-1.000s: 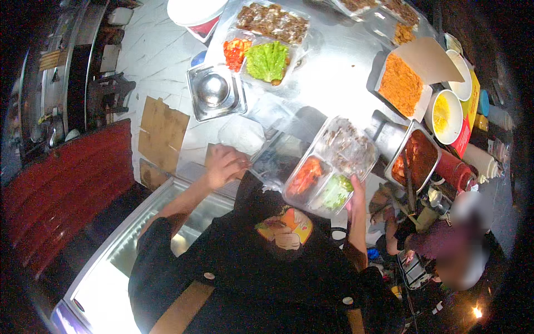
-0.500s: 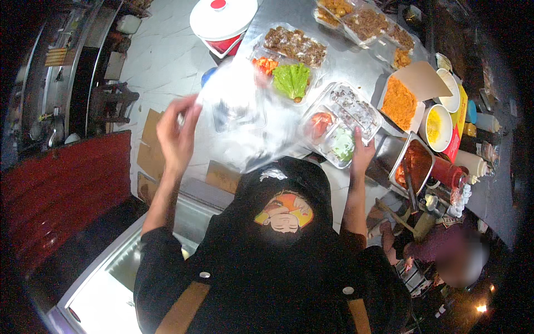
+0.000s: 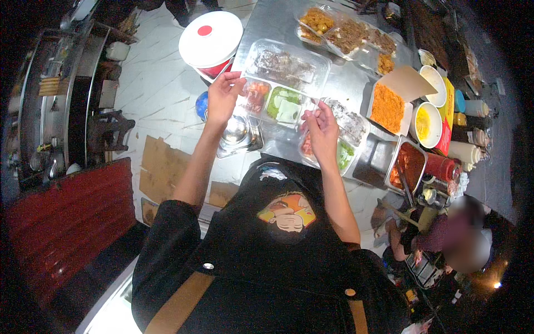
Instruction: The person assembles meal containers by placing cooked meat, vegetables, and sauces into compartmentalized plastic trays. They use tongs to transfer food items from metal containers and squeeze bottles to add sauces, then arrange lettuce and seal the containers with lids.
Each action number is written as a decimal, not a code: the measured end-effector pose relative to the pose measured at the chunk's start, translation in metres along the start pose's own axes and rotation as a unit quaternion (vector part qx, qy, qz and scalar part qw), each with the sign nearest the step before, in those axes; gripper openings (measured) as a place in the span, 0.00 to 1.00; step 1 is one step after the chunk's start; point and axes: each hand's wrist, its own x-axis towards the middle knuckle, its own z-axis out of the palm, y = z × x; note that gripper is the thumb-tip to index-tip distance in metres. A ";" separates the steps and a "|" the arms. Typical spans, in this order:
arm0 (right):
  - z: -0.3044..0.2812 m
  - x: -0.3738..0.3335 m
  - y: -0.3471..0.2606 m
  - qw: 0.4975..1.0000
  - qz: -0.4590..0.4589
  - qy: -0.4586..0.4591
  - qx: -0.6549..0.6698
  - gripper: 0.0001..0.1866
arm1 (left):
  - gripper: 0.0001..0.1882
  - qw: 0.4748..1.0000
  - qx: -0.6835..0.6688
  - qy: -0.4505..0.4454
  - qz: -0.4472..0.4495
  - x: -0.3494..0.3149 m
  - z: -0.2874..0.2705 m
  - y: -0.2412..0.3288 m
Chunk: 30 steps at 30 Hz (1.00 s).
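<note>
A clear plastic lid [image 3: 311, 60] lies over a compartmented takeaway container on the steel table. Through it show brown meat, orange-red pieces and green lettuce [image 3: 282, 100]. My left hand [image 3: 222, 100] pinches the lid's left side, thumb and fingers closed on the edge. At its near right corner, my right hand [image 3: 322, 131] has its fingers closed on the rim. Whether the lid is pressed down all round, I cannot tell. Partly behind my right hand sits a second covered container [image 3: 351, 125] with meat, orange-red pieces and lettuce.
A red and white round cooler [image 3: 211, 42] stands at the left of the table. More filled containers [image 3: 347, 36] lie at the far side. To the right are a box of orange shreds [image 3: 387, 108], white bowls [image 3: 428, 125], a steel pan of red sauce [image 3: 409, 161] and bottles. A person [image 3: 450, 234] is at lower right.
The clear lid, blurred in my left hand before, has come right and over the far container. My right hand has left the nearer covered container and moved left onto this lid.
</note>
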 end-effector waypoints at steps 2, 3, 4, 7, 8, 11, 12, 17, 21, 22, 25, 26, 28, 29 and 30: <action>0.002 0.017 -0.003 0.997 -0.027 0.007 -0.077 0.29 | 0.17 1.000 0.029 0.008 0.005 0.005 -0.004 -0.001; -0.002 0.023 -0.005 0.990 -0.024 0.010 -0.139 0.29 | 0.17 0.995 0.091 0.017 0.027 0.008 -0.005 -0.003; -0.005 0.028 -0.009 0.978 -0.022 0.016 -0.205 0.28 | 0.16 0.988 0.148 0.023 0.047 0.010 -0.005 -0.008; 0.004 0.051 0.002 0.951 -0.096 0.020 -0.293 0.28 | 0.15 0.954 0.289 0.024 0.076 0.035 -0.005 -0.015; 0.007 0.054 0.000 0.941 -0.105 0.017 -0.323 0.28 | 0.15 0.940 0.330 0.019 0.080 0.041 -0.004 -0.016; 0.008 0.052 0.010 0.940 -0.106 0.038 -0.322 0.29 | 0.16 0.932 0.352 0.011 0.083 0.046 -0.004 -0.027; 0.009 0.052 0.014 0.941 -0.110 0.051 -0.316 0.30 | 0.16 0.928 0.362 0.001 0.086 0.049 -0.005 -0.031; 0.006 0.047 0.016 0.960 -0.038 0.050 -0.273 0.28 | 0.11 0.943 0.279 -0.019 0.180 0.046 -0.003 -0.046; 0.009 0.048 0.012 0.984 0.068 0.054 -0.157 0.28 | 0.13 0.979 0.191 -0.065 -0.021 0.042 -0.006 -0.047; 0.009 0.047 0.017 0.981 0.063 0.058 -0.172 0.29 | 0.15 0.977 0.199 -0.074 0.001 0.043 -0.007 -0.049; 0.010 0.048 0.023 0.968 0.036 0.063 -0.242 0.34 | 0.25 0.957 0.258 -0.095 0.092 0.047 -0.007 -0.049; 0.013 0.048 0.015 0.958 0.016 0.064 -0.278 0.36 | 0.26 0.929 0.317 -0.099 0.161 0.055 -0.004 -0.040; 0.019 0.056 0.000 0.922 -0.075 0.053 -0.376 0.41 | 0.29 0.850 0.425 -0.103 0.295 0.069 0.011 -0.024; 0.022 0.065 -0.006 0.888 -0.146 0.035 -0.434 0.44 | 0.31 0.834 0.433 -0.132 0.316 0.078 0.017 -0.026; 0.024 0.075 -0.009 0.846 -0.216 0.015 -0.488 0.46 | 0.33 0.817 0.440 -0.160 0.336 0.092 0.026 -0.028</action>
